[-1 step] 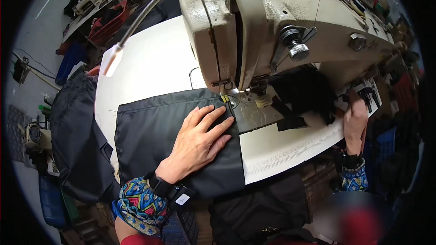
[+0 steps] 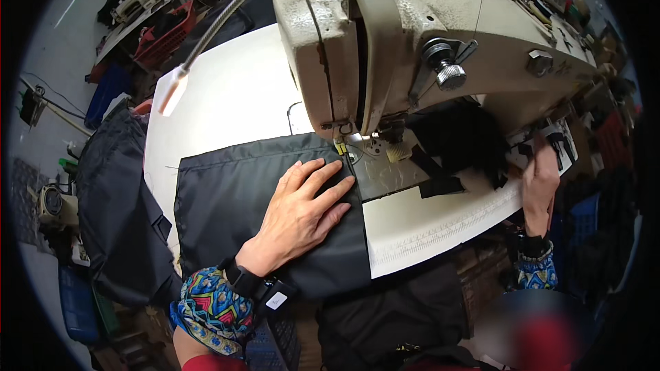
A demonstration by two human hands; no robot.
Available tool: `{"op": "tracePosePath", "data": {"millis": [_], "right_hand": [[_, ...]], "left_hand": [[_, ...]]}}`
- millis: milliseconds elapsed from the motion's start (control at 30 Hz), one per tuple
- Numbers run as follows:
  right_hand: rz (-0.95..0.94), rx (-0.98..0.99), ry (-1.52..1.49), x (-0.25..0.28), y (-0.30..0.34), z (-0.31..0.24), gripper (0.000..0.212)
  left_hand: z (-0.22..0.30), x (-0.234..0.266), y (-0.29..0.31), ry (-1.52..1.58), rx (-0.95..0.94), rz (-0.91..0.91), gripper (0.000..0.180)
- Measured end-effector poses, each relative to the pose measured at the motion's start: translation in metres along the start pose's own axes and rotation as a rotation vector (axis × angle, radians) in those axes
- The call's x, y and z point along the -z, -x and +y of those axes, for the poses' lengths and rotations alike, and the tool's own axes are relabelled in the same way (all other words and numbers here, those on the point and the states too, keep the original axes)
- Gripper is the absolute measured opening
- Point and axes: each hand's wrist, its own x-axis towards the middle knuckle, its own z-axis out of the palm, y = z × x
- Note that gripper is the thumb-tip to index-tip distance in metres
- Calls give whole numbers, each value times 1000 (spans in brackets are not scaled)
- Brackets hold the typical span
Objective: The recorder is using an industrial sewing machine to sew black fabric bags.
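Steadying hand, head view: the left hand lies palm down on the panel, fingers spread and thumb apart, tips just beside the yellow piece at the foot; nothing is pinched.
Black panel: the black fabric panel lies over the tabletop's near edge, toward its left edge, its upper right corner at the sewing machine's foot.
Right hand: the right hand is at the tabletop's right end, near dark strips; whether its fingers pinch one, I cannot tell.
Fabric pressure: light, even pressure should suit best, guiding without dragging.
Panel edge: the right side looks best held straight and flat, level with the foot.
Needle safety: fingertips this close probably need easing back before stitching; the needle's height is unclear.
Dark bundle: the black cloth bundle under the machine's arm is best left clear of the seam.
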Motion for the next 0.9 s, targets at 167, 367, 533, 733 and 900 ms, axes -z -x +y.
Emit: {"op": "tracePosePath", "data": {"millis": [167, 367, 533, 733, 900], "right_hand": [[-657, -18, -954, 60, 13, -78, 32], [-1183, 102, -1408, 47, 104, -187, 39], [-1540, -591, -1708, 91, 137, -212, 25], [-1750, -568, -1627, 133, 135, -196, 32], [-261, 569, -1020, 128, 139, -188, 27]], "left_hand": [[-5, 5, 16, -98, 46, -73, 50], [88, 1, 71, -38, 82, -204, 84], [172, -18, 178, -201, 130, -212, 60], [207, -12, 213, -309, 24, 176, 27], [209, 0, 201, -288, 6, 126, 24]]}}
